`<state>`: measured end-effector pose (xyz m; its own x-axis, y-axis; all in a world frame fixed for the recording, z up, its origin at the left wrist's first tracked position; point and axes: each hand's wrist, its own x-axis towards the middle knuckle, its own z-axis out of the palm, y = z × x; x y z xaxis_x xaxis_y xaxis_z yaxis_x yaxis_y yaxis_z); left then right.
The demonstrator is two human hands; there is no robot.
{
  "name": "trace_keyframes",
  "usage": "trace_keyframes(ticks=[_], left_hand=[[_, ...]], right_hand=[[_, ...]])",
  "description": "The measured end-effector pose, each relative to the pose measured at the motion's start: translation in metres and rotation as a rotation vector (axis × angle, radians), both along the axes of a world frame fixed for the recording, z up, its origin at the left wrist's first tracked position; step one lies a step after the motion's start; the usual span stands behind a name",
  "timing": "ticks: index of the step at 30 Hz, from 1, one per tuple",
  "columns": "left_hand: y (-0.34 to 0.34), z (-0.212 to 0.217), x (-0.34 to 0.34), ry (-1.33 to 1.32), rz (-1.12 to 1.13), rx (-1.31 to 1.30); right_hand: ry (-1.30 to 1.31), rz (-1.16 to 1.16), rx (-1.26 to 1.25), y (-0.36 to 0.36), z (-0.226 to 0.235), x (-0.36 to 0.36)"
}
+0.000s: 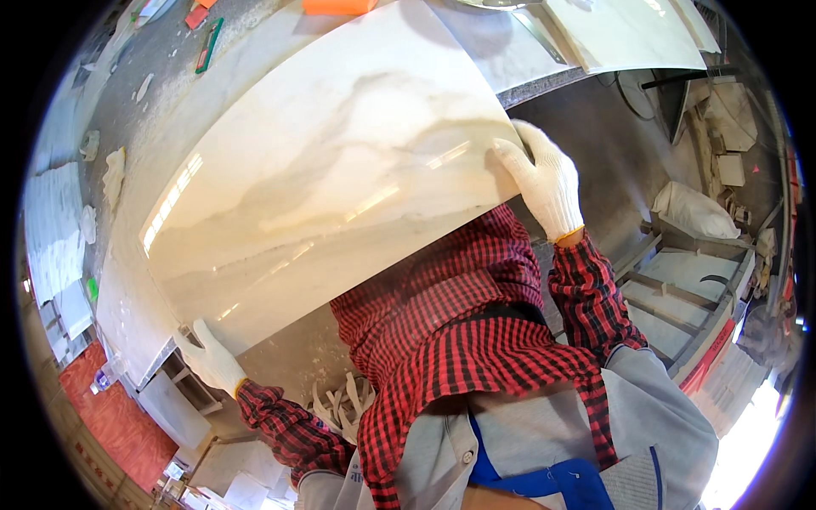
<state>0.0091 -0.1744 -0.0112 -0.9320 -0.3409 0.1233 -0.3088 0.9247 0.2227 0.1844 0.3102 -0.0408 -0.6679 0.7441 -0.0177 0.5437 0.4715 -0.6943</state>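
A person in a red-and-black checked shirt (459, 340) grips a large glossy cream marble-look slab with grey veining (331, 178) by two opposite corners, apparently to spread its weight and keep it level. The left hand (212, 361), in a white knit glove, is closed around the near lower corner; the gloved right hand (544, 183) clamps the far right edge, fingers wrapped over it. The slab is carried chest-high above a long grey stone workbench (127, 280), though whether its far edge rests there is unclear. Beyond, pale offcuts (629, 34) lie stacked.
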Motion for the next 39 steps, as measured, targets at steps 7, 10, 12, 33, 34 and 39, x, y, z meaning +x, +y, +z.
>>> trace_keyframes(ticks=[7,10,12,33,34,39], left_hand=[[0.052,-0.022,-0.097,0.214,-0.717,-0.007],[0.131,-0.031,-0.133,0.278,-0.934,0.034],[0.163,-0.066,-0.163,0.416,-1.051,0.006],[0.198,-0.063,-0.164,0.453,-0.919,-0.044],[0.195,-0.064,-0.164,0.459,-0.917,-0.045],[0.190,-0.064,-0.163,0.418,-0.913,-0.043]], right_hand=[[0.026,0.462,0.507,-0.050,0.018,-0.012],[0.190,0.728,0.332,-0.108,0.012,-0.027],[0.187,0.872,0.285,-0.132,0.019,-0.037],[-0.256,0.246,0.597,0.036,-0.017,0.034],[-0.230,0.217,0.592,0.038,-0.012,0.034],[-0.125,0.115,0.429,0.059,0.027,0.003]])
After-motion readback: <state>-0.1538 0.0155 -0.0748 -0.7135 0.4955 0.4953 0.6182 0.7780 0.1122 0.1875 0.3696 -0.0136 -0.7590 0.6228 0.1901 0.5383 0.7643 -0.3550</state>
